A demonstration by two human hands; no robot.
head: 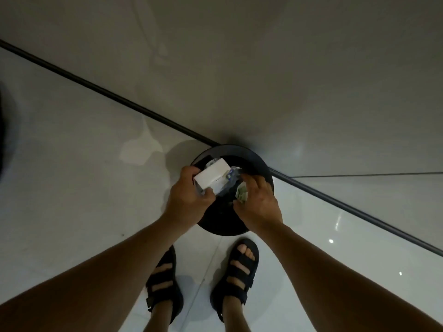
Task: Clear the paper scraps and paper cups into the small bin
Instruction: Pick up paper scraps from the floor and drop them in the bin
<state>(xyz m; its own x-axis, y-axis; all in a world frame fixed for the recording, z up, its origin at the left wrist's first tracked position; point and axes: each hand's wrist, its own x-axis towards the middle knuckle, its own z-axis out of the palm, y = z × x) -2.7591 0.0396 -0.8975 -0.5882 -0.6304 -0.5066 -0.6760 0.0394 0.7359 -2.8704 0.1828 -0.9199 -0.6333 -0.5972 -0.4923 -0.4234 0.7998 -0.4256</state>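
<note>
Small bin [260,164]: black, round, open at the top; stands on the floor [72,188] against the wall [239,68], right at the dark skirting strip [96,88]; seen from straight above.
Left hand [189,195]: over the bin's near-left rim; grip clamped on the paper cup, thumb on the near side, fingers curled over the far-left edge.
Paper cup [212,174]: white; held above the bin's mouth, not yet inside; tipped onto its side; long axis slanting from the left hand, at lower left, toward the bin's far rim, at upper right; which end is the mouth, cannot tell.
Right hand [260,200]: over the bin's near-right side; grip closed round the paper scraps, fingers bent inward toward the cup.
Paper scraps [241,194]: crumpled; a greenish-white wad under the right fingers, a bluish-white wad just beyond it, touching the cup's right end; both above the bin's opening.
Inside of bin: dark; contents too dim to tell.
Sandals [165,283]: black, strapped; on both feet, just short of the bin, toes pointing at it.
</note>
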